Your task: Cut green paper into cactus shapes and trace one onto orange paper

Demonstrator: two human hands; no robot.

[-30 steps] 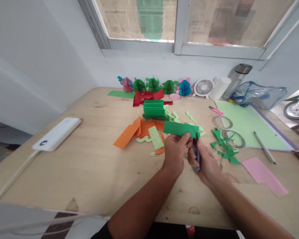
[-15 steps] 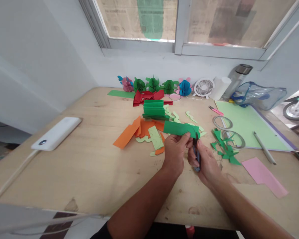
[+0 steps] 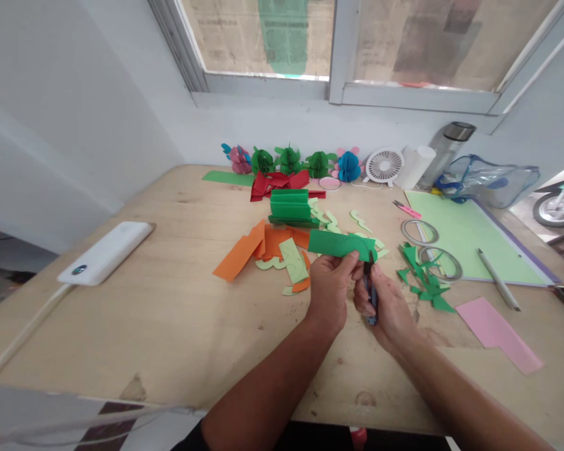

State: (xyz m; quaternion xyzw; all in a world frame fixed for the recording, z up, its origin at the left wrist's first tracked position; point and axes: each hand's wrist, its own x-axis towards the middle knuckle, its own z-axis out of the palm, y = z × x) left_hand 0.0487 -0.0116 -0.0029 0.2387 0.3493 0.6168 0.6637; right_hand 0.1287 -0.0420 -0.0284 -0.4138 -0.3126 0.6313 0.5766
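My left hand (image 3: 331, 282) pinches the lower edge of a green paper strip (image 3: 333, 242), which has a curved line drawn on it. In my right hand (image 3: 390, 300) is a pair of dark-handled scissors (image 3: 371, 297), its blades at the right end of the strip. My fingers cover most of the handles. Left of the strip lie orange paper pieces (image 3: 237, 258) and a light green paper piece (image 3: 294, 260) with drawn curves. Folded green paper (image 3: 290, 205) sits just behind, beside light green curved cutouts (image 3: 329, 219).
Green scraps (image 3: 430, 282), tape rolls (image 3: 442, 262), a pen (image 3: 498, 279) and pink paper (image 3: 498, 332) lie to the right. Pink-handled snips (image 3: 408, 209) rest farther back. Paper figures (image 3: 289, 160), a small fan (image 3: 384, 166) and a bottle (image 3: 446, 153) line the wall. A white power bank (image 3: 106, 254) is left.
Almost nothing differs. Both hands keep their hold on the strip and the scissors, and the view has shifted very slightly.
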